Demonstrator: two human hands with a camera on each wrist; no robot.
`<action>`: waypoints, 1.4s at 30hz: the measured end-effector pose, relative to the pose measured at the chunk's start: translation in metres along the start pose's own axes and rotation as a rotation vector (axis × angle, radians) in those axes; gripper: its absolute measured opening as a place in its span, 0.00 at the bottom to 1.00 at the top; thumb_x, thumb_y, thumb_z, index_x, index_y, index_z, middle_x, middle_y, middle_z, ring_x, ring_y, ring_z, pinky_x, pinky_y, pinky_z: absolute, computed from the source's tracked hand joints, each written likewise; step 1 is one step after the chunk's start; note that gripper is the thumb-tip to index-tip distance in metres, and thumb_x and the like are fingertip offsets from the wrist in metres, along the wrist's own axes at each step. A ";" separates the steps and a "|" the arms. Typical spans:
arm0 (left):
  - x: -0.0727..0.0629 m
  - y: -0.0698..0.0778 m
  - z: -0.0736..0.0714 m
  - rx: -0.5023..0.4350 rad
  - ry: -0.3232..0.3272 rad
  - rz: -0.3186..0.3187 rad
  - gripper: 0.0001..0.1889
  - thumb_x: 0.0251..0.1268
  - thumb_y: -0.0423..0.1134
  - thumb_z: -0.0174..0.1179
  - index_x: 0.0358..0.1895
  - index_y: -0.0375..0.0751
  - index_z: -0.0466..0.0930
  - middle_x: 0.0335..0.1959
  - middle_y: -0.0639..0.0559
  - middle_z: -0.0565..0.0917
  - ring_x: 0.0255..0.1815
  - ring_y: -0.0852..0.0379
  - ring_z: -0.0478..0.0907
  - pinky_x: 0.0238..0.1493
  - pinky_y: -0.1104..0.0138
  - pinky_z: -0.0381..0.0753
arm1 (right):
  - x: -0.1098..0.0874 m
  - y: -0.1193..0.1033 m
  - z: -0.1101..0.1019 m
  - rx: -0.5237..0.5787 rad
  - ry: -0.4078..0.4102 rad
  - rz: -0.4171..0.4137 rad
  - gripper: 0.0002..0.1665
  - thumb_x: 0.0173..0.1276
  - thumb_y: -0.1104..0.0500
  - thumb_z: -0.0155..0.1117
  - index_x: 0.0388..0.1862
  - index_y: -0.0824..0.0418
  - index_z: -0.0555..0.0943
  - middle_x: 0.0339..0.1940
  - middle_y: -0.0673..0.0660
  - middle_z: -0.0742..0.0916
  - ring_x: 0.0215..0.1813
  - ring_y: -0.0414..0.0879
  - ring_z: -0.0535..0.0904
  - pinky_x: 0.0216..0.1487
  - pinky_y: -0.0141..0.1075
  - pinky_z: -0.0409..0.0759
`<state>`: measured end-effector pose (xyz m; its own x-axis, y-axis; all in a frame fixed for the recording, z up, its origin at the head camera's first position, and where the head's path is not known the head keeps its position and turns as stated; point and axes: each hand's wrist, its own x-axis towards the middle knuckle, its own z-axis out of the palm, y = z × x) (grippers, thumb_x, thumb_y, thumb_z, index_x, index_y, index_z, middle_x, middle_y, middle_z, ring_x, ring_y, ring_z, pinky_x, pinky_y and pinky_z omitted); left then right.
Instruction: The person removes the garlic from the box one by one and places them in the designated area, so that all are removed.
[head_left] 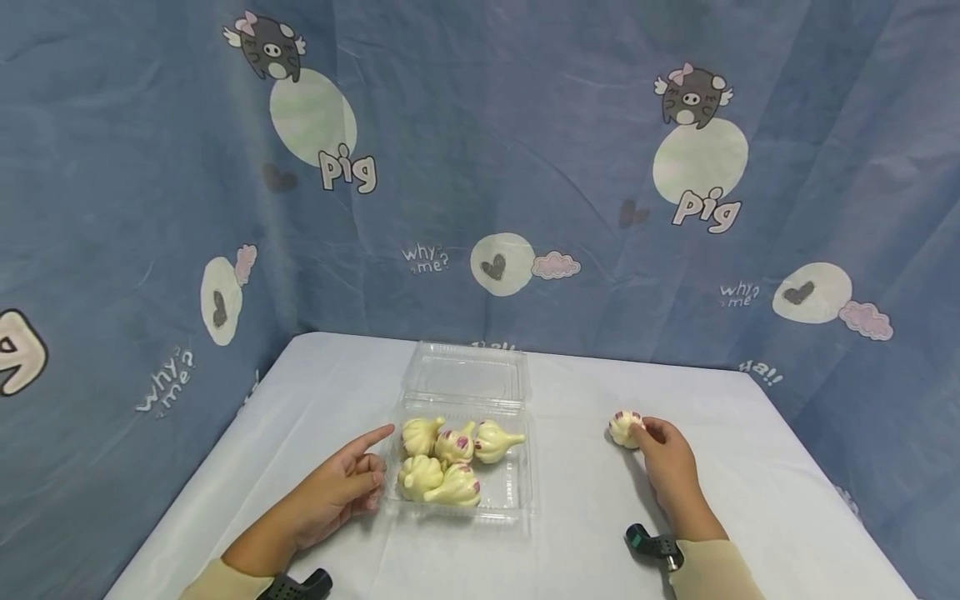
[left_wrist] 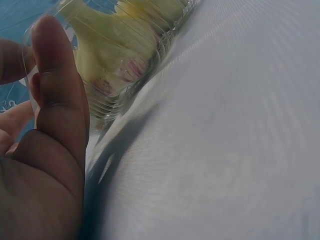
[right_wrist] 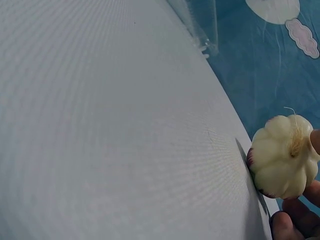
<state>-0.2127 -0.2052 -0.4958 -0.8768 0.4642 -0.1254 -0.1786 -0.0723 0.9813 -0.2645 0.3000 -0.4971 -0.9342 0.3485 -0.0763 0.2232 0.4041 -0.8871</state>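
My right hand (head_left: 670,467) pinches a garlic bulb (head_left: 624,428), cream with purple patches, at the right part of the table. In the right wrist view, thin root strands stand out from this bulb (right_wrist: 284,157), low by the white surface. Left of centre lies a clear plastic clamshell box (head_left: 517,475), its lid (head_left: 468,373) folded back. Several garlic bulbs (head_left: 453,486) fill its left and middle parts. My left hand (head_left: 341,487) is at the box's left side, index finger stretched along the rim. In the left wrist view, its thumb (left_wrist: 57,70) overlaps the ribbed clear wall.
A white cloth covers the table (head_left: 577,500). Blue curtains (head_left: 585,150) with pig prints hang behind it and along both sides. A dark wrist strap (head_left: 654,546) is on the right arm, with another (head_left: 296,586) on the left.
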 end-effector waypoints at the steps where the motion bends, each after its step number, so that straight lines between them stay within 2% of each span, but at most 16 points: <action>1: 0.000 0.000 0.000 -0.001 0.002 -0.001 0.41 0.79 0.32 0.56 0.86 0.49 0.43 0.40 0.55 0.73 0.34 0.63 0.75 0.37 0.71 0.83 | 0.000 0.000 0.000 0.002 -0.001 0.000 0.36 0.80 0.44 0.58 0.75 0.67 0.69 0.74 0.68 0.74 0.75 0.63 0.68 0.75 0.57 0.69; 11: -0.001 -0.002 -0.001 -0.003 -0.011 0.000 0.41 0.80 0.33 0.56 0.87 0.49 0.42 0.40 0.56 0.73 0.35 0.64 0.74 0.37 0.71 0.83 | -0.002 0.000 0.000 0.001 -0.013 0.003 0.38 0.80 0.42 0.58 0.76 0.67 0.68 0.75 0.68 0.74 0.76 0.63 0.68 0.75 0.58 0.70; 19: -0.002 -0.002 0.000 -0.012 -0.018 -0.006 0.42 0.80 0.33 0.56 0.87 0.48 0.41 0.41 0.57 0.73 0.35 0.64 0.75 0.38 0.72 0.83 | -0.006 0.000 -0.003 0.014 0.000 0.013 0.37 0.80 0.44 0.59 0.77 0.67 0.68 0.75 0.69 0.73 0.78 0.64 0.66 0.77 0.58 0.67; 32: -0.003 -0.001 -0.001 -0.005 -0.013 -0.008 0.42 0.80 0.33 0.57 0.87 0.48 0.42 0.41 0.56 0.73 0.35 0.63 0.75 0.38 0.71 0.83 | -0.012 -0.010 -0.006 0.046 0.038 -0.041 0.39 0.80 0.43 0.59 0.78 0.65 0.67 0.79 0.69 0.69 0.82 0.65 0.60 0.79 0.58 0.66; 36: -0.002 0.000 -0.001 -0.002 -0.016 0.002 0.41 0.80 0.32 0.56 0.86 0.47 0.42 0.41 0.55 0.72 0.35 0.63 0.75 0.38 0.71 0.83 | -0.016 -0.016 -0.006 0.014 0.081 -0.107 0.37 0.79 0.46 0.61 0.77 0.65 0.68 0.80 0.67 0.69 0.84 0.63 0.59 0.80 0.54 0.64; 39: -0.001 -0.001 -0.001 -0.008 -0.014 0.005 0.41 0.80 0.31 0.56 0.86 0.47 0.43 0.42 0.55 0.72 0.34 0.63 0.75 0.37 0.71 0.83 | -0.019 -0.023 -0.005 -0.038 0.110 -0.206 0.34 0.78 0.50 0.62 0.75 0.66 0.70 0.78 0.68 0.71 0.83 0.63 0.60 0.81 0.52 0.63; 42: 0.000 -0.001 -0.001 -0.015 -0.011 0.005 0.41 0.80 0.30 0.55 0.86 0.47 0.43 0.41 0.55 0.72 0.34 0.63 0.75 0.37 0.71 0.83 | -0.022 -0.030 -0.003 -0.073 0.105 -0.301 0.34 0.77 0.52 0.64 0.75 0.67 0.70 0.76 0.70 0.71 0.82 0.66 0.62 0.81 0.55 0.63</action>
<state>-0.2134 -0.2063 -0.4974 -0.8727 0.4737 -0.1188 -0.1812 -0.0881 0.9795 -0.2498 0.2824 -0.4678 -0.9282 0.2882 0.2354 -0.0358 0.5605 -0.8274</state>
